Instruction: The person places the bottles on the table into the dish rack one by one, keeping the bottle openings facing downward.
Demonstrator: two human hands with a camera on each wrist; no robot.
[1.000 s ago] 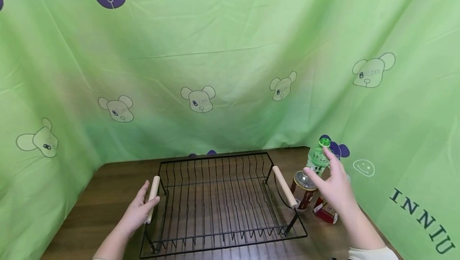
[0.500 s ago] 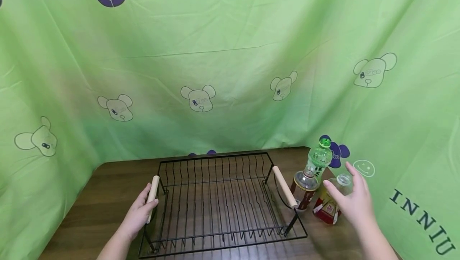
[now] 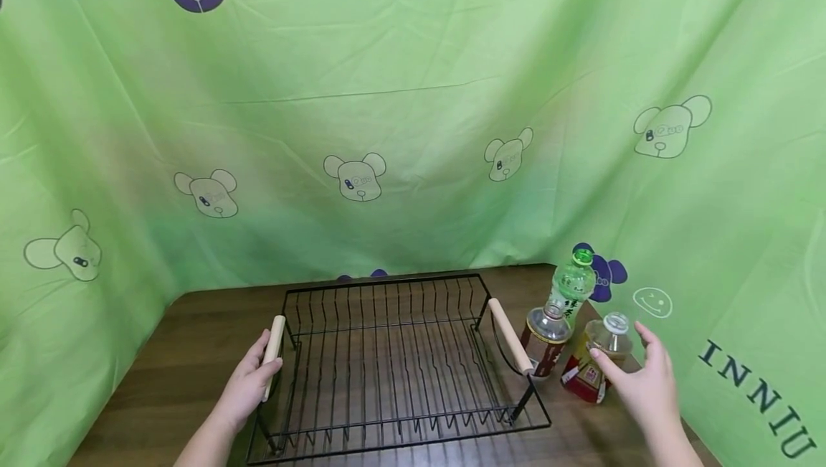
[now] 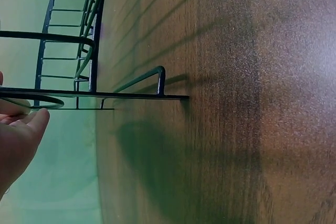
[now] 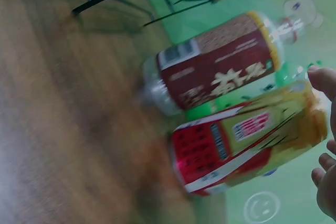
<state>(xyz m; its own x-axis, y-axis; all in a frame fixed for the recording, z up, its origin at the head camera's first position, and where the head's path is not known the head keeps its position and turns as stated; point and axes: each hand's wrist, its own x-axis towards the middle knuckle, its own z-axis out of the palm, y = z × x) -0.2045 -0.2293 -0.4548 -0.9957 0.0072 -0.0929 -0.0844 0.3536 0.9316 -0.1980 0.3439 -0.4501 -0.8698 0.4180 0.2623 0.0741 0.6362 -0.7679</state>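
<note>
A black wire dish rack (image 3: 387, 363) with pale wooden side handles stands on the table. My left hand (image 3: 244, 381) grips its left handle (image 3: 274, 352), thumb in front and fingers behind; in the left wrist view that hand (image 4: 18, 140) shows only partly. My right hand (image 3: 645, 381) is spread beside a capless bottle with a red and yellow label (image 3: 595, 359), thumb near its shoulder. In the right wrist view, the same hand (image 5: 325, 145) appears at the right edge by the bottle's upper end. Whether it touches the bottle I cannot tell.
Left of that bottle stands a clear bottle with a brown label (image 3: 545, 345), close to the rack's right handle (image 3: 511, 336). A green bottle (image 3: 573, 284) is behind them. A green printed curtain (image 3: 413, 130) borders the wooden table (image 3: 174, 352).
My right hand has moved right and down, from in front of the green bottle to the red and yellow one. The left thumb has closed over the handle. The bottles and rack stay put.
</note>
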